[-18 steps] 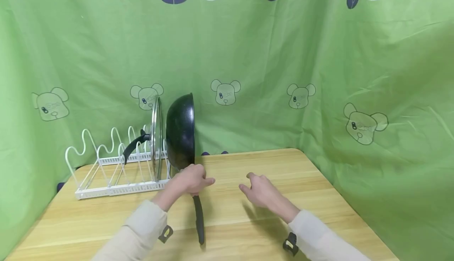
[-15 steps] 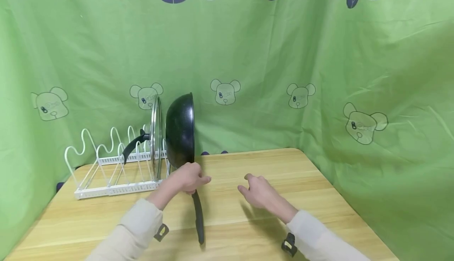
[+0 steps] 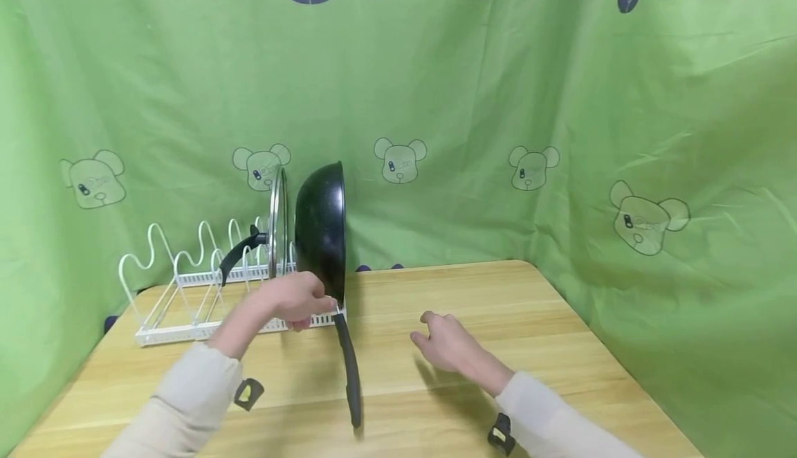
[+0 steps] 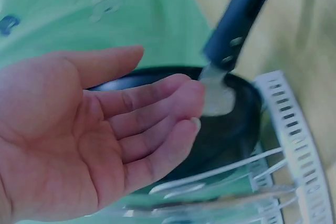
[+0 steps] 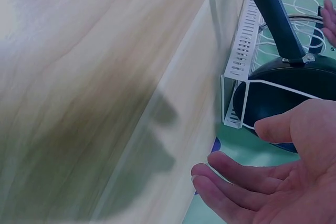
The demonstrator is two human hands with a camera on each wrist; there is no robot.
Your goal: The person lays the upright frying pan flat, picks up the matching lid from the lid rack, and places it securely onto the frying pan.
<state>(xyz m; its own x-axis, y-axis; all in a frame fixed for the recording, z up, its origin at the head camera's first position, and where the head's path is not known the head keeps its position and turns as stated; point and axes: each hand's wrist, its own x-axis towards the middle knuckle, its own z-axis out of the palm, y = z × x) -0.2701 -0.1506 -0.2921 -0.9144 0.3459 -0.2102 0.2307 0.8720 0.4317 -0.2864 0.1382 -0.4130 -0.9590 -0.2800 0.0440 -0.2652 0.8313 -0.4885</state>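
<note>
A black wok [image 3: 320, 226] stands on its edge in the right end of a white wire rack [image 3: 171, 335], its long black handle [image 3: 351, 375] pointing toward the front of the table. Just left of the handle's base is my left hand [image 3: 292, 299]. The left wrist view shows that palm with nothing in it, fingers loosely bent. To the left of the wok, a glass lid [image 3: 277, 216] with a black curved handle stands upright in the rack. My right hand [image 3: 451, 344] hovers over the table right of the wok, fingers relaxed and holding nothing.
The rack's left slots, formed by white wire loops [image 3: 152, 243], hold nothing. The wooden table [image 3: 498, 299] extends to the right of the wok. A green printed curtain [image 3: 448, 84] hangs behind and along both sides.
My left hand has let go near the wok's handle base and moved left. The wok stays upright in the rack. My right hand has shifted slightly toward the left and front.
</note>
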